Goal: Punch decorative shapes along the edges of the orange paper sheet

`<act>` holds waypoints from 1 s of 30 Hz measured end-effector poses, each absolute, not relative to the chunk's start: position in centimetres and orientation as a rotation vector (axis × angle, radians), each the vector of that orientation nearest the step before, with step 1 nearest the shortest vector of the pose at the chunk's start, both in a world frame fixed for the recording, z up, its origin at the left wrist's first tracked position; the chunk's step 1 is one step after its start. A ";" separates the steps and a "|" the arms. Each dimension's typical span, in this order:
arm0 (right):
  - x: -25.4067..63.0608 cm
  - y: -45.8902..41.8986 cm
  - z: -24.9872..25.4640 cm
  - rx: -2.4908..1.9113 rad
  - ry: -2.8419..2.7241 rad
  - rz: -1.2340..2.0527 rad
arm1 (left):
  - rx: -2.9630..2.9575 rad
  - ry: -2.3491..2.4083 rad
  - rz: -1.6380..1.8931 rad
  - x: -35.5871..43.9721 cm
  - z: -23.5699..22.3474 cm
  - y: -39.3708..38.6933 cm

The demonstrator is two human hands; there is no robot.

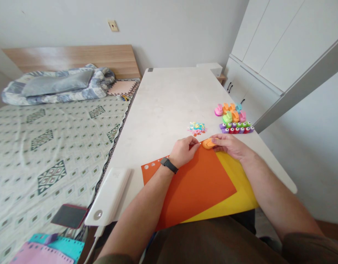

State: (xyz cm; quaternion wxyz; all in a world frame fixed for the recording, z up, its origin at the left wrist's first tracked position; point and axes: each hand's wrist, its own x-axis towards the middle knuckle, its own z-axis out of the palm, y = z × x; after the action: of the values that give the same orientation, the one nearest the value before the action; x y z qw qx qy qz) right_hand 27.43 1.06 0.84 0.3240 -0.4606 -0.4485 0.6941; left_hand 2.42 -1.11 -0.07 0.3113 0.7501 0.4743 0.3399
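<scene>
An orange paper sheet [193,183] lies on a white table [163,106], over a yellow sheet [237,190]. Round holes are punched along its left edge. My left hand [183,151], with a black watch on the wrist, pinches the sheet's far edge, fingers closed. My right hand [229,145] is closed on a small orange paper punch [207,143] set on that same far corner. A small heap of colourful punched shapes [196,128] lies just beyond the hands.
Several bigger coloured punches [231,113] and a row of small ones [236,127] sit at the table's right edge. A white device [109,194] lies at the near left corner. A bed [47,139] with a phone [70,215] runs along the left.
</scene>
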 end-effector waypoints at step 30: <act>27.2 1.0 0.5 -1.211 -1.185 1.781 | 1.972 1.228 0.904 2.5 -0.1 -1.1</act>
State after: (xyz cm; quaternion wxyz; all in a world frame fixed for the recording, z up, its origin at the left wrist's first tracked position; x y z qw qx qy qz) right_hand 27.19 1.05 0.47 0.3351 -0.4641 -0.4544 0.6825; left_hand 2.48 -1.12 -0.11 0.3187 0.7500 0.4668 0.3436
